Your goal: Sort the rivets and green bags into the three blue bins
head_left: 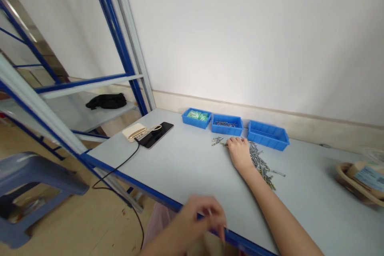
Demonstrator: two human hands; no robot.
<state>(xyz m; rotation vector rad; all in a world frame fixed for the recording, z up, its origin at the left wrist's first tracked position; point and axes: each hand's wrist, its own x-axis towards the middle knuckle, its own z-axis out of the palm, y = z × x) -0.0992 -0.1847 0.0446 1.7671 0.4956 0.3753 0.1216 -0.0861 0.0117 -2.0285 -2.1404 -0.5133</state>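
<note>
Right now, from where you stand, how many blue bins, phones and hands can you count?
Blue plastic bins: 3
Smartphone: 1
Hands, left hand and right hand: 2
Total: 6

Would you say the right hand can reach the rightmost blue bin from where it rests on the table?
Probably yes: the right hand rests close to the bin, with only low, loose metal fasteners between.

Looks like a small workshop or assembly room to me: a long gray workbench (180,176) with blue parts bins (226,125) around 12 o'clock, loose screws (259,160) spread across it, a blue metal shelf rack (115,36) at 10 o'clock, and a plastic stool (30,180) at 8 o'clock.
</note>
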